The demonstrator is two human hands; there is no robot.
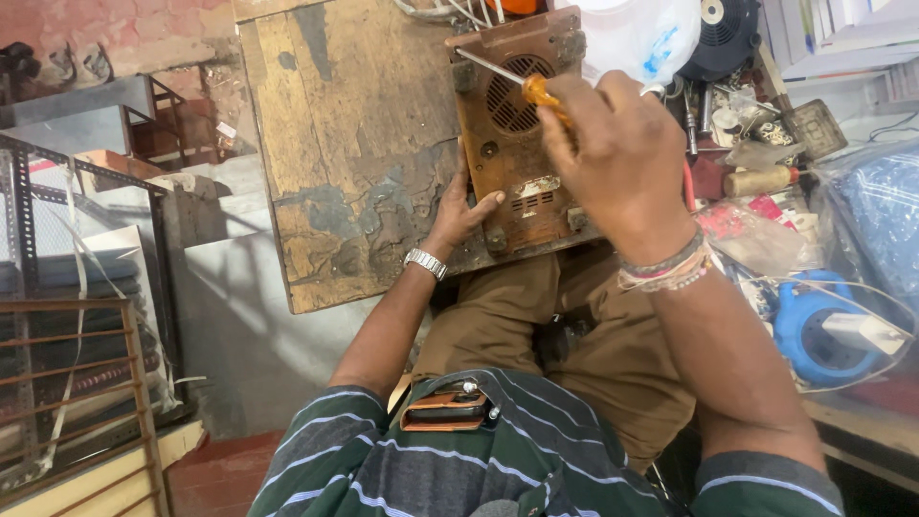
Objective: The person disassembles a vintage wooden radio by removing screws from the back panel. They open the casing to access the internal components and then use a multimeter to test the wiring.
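From the head camera, a rusty brown metal box point(517, 134) lies flat on a worn wooden desk point(354, 144), at the near right edge, just above the person's knees. The box has a round grille with many slots in its upper part and a small vent lower down. The right hand point(617, 158) is closed tight around the orange handle of a screwdriver point(512, 78). The thin metal shaft of the screwdriver slants up and left, and its tip sits at the top left corner of the box. The left hand point(459, 206) rests on the lower left side of the box, with fingers spread apart and the thumb lying on the box face; it presses flat on the box and does not wrap around anything. A silver watch point(425, 262) is on the left wrist, and bead and thread bands point(670, 268) are on the right wrist. To the right of the box the desk is crowded. A clear plastic bag point(637, 33) holds something white and blue. Near it are a black round fan part point(726, 33) and a wooden-handled tool point(761, 180). A blue round reel point(814, 330) with a white plug on it sits near the right forearm. A brown case point(445, 410) pokes out of the pocket of the striped shirt.
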